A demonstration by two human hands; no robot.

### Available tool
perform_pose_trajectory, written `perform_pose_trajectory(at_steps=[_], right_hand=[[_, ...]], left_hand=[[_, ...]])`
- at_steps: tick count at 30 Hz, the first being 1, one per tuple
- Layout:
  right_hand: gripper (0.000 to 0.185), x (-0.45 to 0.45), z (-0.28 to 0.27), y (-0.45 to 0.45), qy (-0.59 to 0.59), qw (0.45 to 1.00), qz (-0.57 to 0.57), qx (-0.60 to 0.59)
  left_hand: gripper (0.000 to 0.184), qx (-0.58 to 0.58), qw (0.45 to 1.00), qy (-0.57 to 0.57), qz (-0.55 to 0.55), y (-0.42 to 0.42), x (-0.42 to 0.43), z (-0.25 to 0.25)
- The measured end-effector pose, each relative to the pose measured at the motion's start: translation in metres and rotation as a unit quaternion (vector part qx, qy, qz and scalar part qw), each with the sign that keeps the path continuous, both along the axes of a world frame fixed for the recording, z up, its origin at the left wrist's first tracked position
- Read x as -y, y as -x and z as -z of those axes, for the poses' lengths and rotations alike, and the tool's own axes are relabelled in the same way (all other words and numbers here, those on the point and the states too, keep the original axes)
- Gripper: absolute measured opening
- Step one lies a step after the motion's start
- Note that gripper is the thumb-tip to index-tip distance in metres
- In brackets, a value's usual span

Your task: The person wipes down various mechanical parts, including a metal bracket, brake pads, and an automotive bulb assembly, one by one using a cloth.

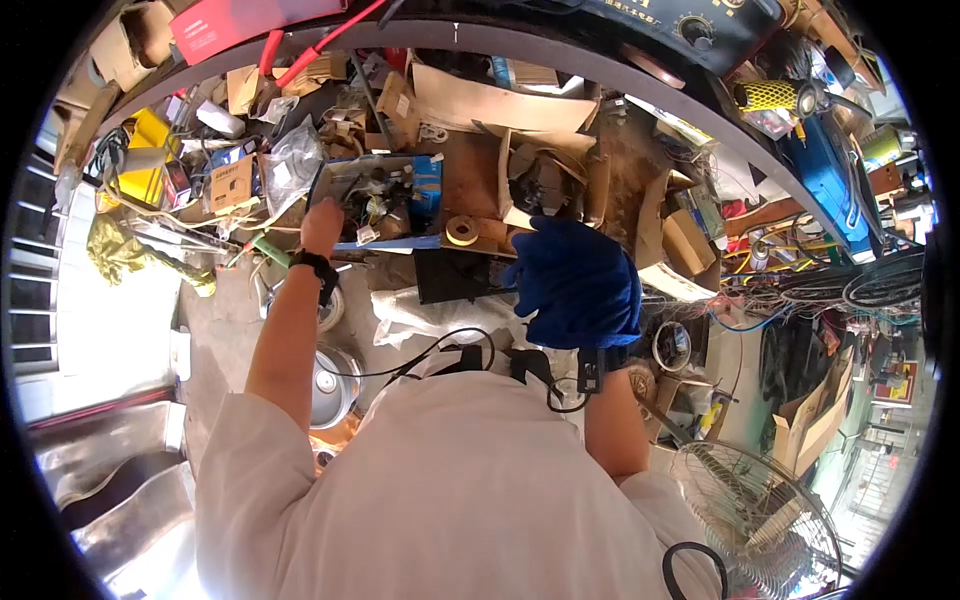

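Observation:
My left hand [322, 226], with a black band on its wrist, is at the left wall of an open blue-and-white cardboard box [428, 186]. Its fingers are curled over the rim. Inside the box lie small dark parts, wires and connectors [378, 202]. A bulky dark blue fabric, seemingly a work glove [578, 282], hides my right hand; I cannot tell whether it is worn or held. It is in front of an open brown carton [512, 205] with dark parts inside. A roll of tape [462, 230] lies between the box and the carton.
A dark bench edge [455, 32] arches across the top, with a red box [250, 28] on it. Another open carton [680, 250] stands right. Clear plastic sheeting [430, 315] lies before me. A wire-cage fan [760, 515] is at lower right, cables [850, 285] above it.

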State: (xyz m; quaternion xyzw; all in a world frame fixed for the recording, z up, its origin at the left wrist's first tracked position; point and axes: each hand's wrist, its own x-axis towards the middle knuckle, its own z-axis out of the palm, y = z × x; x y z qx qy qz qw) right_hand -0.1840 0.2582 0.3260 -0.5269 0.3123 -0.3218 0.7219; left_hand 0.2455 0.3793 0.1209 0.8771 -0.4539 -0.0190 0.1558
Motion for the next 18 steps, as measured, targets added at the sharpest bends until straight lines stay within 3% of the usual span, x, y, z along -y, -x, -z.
perform_pose_trajectory(at_steps=[5, 7, 9, 10, 11, 13, 14, 16, 17, 18], right_hand=[[0.024, 0.002, -0.008, -0.014, -0.117, 0.992, -0.009, 0.037], [0.025, 0.006, -0.006, -0.019, -0.073, 0.997, -0.029, 0.018], [0.027, 0.01, 0.0, -0.022, 0.115, 0.99, -0.064, -0.046], [0.027, 0.012, 0.001, -0.024, 0.235, 0.967, -0.065, -0.078], [0.028, 0.018, -0.002, -0.025, 0.404, 0.906, -0.064, -0.112], [0.028, 0.018, -0.011, -0.029, 0.455, 0.877, -0.061, -0.141], [0.028, 0.011, -0.018, -0.03, 0.342, 0.927, -0.062, -0.138], [0.029, 0.011, -0.01, -0.032, 0.293, 0.945, -0.052, -0.133], [0.031, 0.019, 0.011, -0.032, 0.36, 0.922, -0.041, -0.133], [0.033, 0.021, 0.016, -0.033, 0.329, 0.935, -0.05, -0.121]], left_hand=[[0.015, 0.064, 0.986, 0.137, 0.071, -0.001, 0.022, -0.071], [0.015, 0.086, 0.988, 0.117, 0.045, -0.002, 0.035, -0.1], [0.013, 0.092, 0.986, 0.128, 0.047, 0.0, 0.038, -0.133], [0.012, 0.094, 0.986, 0.13, 0.053, -0.002, 0.039, -0.145], [0.011, 0.095, 0.985, 0.132, 0.06, -0.005, 0.041, -0.155], [0.009, 0.08, 0.981, 0.167, 0.062, -0.005, 0.042, -0.178], [0.008, 0.077, 0.979, 0.179, 0.065, -0.008, 0.043, -0.187], [0.008, 0.068, 0.974, 0.203, 0.07, -0.014, 0.045, -0.198], [0.008, 0.081, 0.971, 0.208, 0.083, -0.017, 0.046, -0.199], [0.008, 0.071, 0.975, 0.186, 0.097, -0.016, 0.046, -0.199]])
